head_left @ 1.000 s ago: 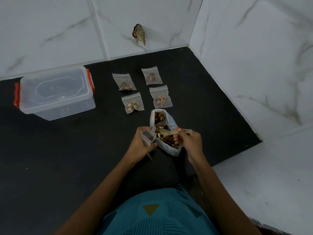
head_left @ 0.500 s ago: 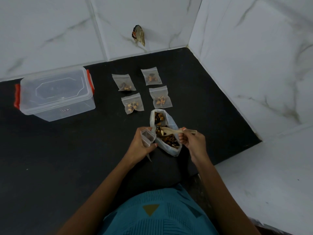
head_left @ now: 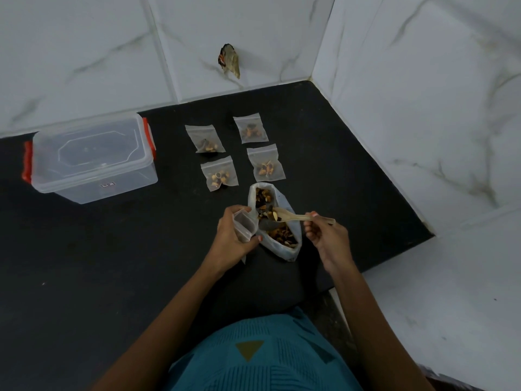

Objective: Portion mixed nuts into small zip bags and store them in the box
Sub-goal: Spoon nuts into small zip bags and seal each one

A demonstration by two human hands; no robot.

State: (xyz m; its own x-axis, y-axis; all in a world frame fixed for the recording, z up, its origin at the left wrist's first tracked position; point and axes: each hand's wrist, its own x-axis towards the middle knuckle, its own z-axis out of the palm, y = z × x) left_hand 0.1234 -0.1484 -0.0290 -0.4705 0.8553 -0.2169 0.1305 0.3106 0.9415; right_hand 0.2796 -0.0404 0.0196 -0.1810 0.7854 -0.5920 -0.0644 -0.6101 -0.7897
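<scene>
Lifting loaded spoon point(head_left: 284, 215) clear of nut bag point(head_left: 284, 249), right hand point(head_left: 327, 235) pinching handle, left hand point(head_left: 234, 238) gripping open zip bag point(head_left: 244, 224).

No legible text was found. The only marking seen was a small white label point(head_left: 108, 185) with dark print on the near wall of the clear plastic box point(head_left: 93, 162), at far left on the bench point(head_left: 84, 263); its characters were too small to read.
</scene>
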